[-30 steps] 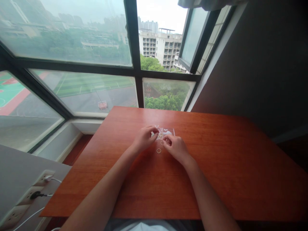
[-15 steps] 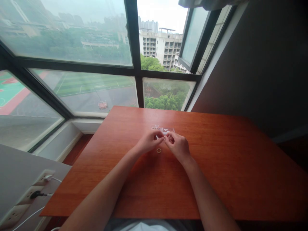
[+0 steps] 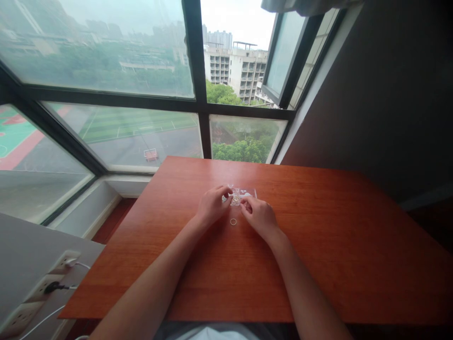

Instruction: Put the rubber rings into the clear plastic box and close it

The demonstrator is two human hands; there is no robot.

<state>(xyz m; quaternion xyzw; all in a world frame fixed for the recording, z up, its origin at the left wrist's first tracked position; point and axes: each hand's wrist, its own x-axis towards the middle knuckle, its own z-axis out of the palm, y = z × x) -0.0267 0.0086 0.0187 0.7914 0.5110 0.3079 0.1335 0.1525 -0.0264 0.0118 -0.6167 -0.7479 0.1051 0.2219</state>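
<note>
A small clear plastic box (image 3: 235, 203) with several ring-like pieces inside sits between my hands on the wooden table. My left hand (image 3: 213, 204) is at the box's left side, thumb and forefinger apart and curved toward it; whether they touch it I cannot tell. My right hand (image 3: 261, 215) is at the right of the box, its thumb and fingertips pinched together. Anything in that pinch is too small to make out. A thin pale yellow ring (image 3: 233, 222) lies flat on the table, nearer to me than the box.
The reddish-brown table (image 3: 336, 245) reaches to the windows (image 3: 141, 132) and the dark wall at right. Behind my right hand is a clear lid-like piece (image 3: 253, 192) with small white marks. Wall sockets (image 3: 46, 285) with plugged cables are at lower left.
My hands were together at the fingertips; now they are apart. The left hand has moved slightly left, showing more of the clear box. The yellow ring stays in place.
</note>
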